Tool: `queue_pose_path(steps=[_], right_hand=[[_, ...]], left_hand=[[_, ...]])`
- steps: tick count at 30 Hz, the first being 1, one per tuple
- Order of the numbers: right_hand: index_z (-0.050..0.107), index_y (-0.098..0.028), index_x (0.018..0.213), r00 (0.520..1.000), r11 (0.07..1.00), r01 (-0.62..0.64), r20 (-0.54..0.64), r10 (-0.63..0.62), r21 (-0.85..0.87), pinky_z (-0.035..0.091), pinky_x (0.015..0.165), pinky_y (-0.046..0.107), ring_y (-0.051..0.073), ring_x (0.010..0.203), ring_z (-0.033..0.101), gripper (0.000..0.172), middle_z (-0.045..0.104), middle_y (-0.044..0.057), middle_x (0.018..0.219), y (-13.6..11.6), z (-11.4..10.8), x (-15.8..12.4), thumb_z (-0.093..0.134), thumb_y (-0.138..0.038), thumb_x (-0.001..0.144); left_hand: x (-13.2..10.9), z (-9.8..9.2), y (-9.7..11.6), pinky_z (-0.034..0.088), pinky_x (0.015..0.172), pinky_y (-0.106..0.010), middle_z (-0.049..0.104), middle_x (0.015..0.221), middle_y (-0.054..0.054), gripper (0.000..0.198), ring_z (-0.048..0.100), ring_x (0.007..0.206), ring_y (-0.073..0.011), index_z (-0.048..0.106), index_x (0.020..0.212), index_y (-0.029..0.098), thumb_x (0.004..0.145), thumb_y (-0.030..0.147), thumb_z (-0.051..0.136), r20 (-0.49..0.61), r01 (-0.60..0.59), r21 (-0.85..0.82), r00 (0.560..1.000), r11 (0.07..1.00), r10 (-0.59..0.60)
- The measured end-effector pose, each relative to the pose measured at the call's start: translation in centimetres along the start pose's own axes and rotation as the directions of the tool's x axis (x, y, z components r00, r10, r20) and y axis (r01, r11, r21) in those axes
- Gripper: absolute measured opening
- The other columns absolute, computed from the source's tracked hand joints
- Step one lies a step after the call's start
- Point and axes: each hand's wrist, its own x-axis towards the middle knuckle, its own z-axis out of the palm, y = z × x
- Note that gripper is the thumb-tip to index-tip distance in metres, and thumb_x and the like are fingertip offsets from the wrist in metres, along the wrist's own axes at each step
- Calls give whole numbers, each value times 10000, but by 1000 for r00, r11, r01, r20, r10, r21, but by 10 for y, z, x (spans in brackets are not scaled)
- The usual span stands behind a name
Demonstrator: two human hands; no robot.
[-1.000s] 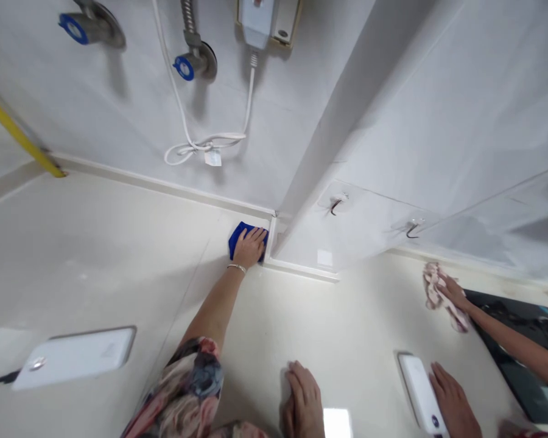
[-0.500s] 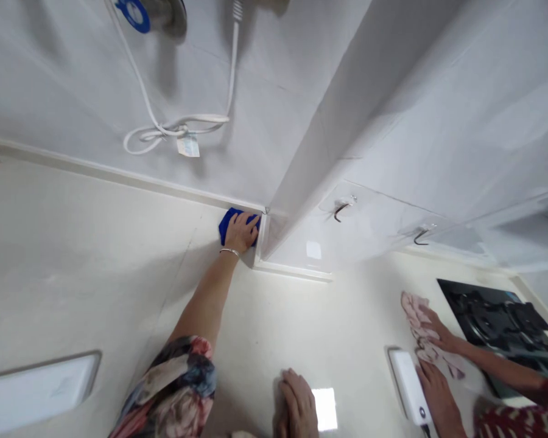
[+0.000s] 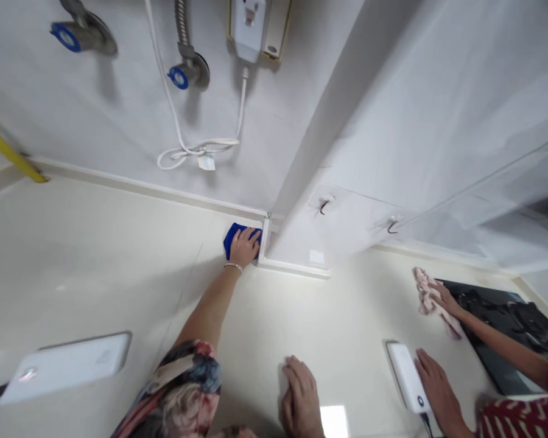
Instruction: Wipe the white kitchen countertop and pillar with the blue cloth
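Note:
A blue cloth (image 3: 232, 236) lies on the pale counter, in the corner beside the raised edge of the wall pillar. My left hand (image 3: 245, 246) presses down on it with bent, slightly spread fingers, so part of the cloth is hidden under them. Near the bottom middle, my right hand (image 3: 300, 392) rests palm down on the counter, fingers extended and holding nothing.
The pillar (image 3: 296, 182) juts out beside my left hand. A white power bank (image 3: 68, 368) lies left, another (image 3: 407, 374) right. At the right, a person's hand (image 3: 445, 299) holds a pink cloth (image 3: 424, 292) by a black stove (image 3: 488, 322). A cable (image 3: 217, 145) hangs above.
The view has shifted, showing more of the wall's valves and socket. My left hand remains on the blue cloth in the corner. The person's pink cloth has moved toward the stove's back edge.

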Motion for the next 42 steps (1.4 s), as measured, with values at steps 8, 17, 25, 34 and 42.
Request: queue_pose_path(steps=[8,17,25,34,42], right_hand=[[522,-239,1494,999,1000,-5,35,4,12,540,1120,531,267,1401,559,678,598,96,1494,0,-1,-2,456,-54,845],[516,-203,1479,1000,999,23,7,-23,38,487,1154,528,255,1411,525,665,580,114,1503,3,6,-3,454,-40,837],[499,-205,1505,999,997,41,-9,-40,70,462,1171,526,262,1431,495,689,563,111,1518,6,12,-5,465,-50,834],[519,-192,1479,999,997,34,7,-34,70,423,1200,529,269,1435,477,678,552,121,1523,5,15,-4,488,-69,813],[530,-179,1446,998,995,51,-39,-48,89,436,1188,531,264,1416,494,624,583,131,1484,2,10,2,473,-72,834]], left_hand=[[-51,-15,8,248,1296,-486,610,1509,-91,491,489,1459,-259,653,1423,241,984,261,434,13,-28,41,1000,999,27],[-109,-24,26,269,1295,-511,613,1505,-89,479,502,1451,-264,649,1418,241,977,255,464,-35,-11,64,999,998,13],[-159,-31,54,267,1296,-504,605,1516,-84,479,497,1455,-261,631,1432,233,984,257,463,-8,-11,104,1000,995,12],[-213,-27,109,273,1299,-498,567,1559,-70,502,455,1494,-247,589,1470,234,982,246,474,58,-64,124,997,990,57],[-260,-23,137,279,1297,-499,513,1609,-62,543,426,1516,-245,505,1549,239,1011,293,458,113,-198,140,977,970,183]])
